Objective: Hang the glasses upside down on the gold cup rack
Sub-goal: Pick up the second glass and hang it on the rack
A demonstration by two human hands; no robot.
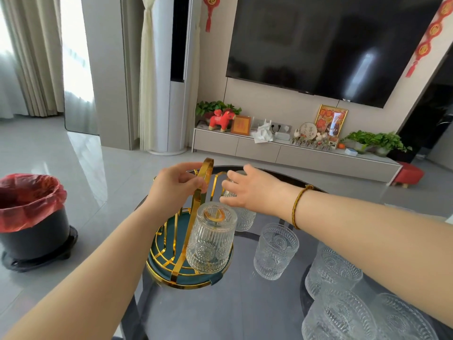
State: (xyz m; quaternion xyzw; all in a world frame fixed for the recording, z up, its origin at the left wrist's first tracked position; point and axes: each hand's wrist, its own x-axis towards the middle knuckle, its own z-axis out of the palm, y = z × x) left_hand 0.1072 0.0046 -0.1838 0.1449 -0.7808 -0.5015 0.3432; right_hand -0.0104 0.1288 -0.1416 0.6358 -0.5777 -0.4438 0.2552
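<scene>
My left hand (175,185) pinches the gold cup rack (191,231) handle to steady it on the bench (245,303); my right hand (247,190) wraps a glass (241,212) at a far prong. One hung glass (212,238) sits inverted; an upright glass (275,251) waits beside the rack.

A home living room: a large dark television (338,45) hangs on the wall above a low cabinet (289,153) with houseplants, framed pictures and ornaments; curtains (31,57) cover the window.
</scene>
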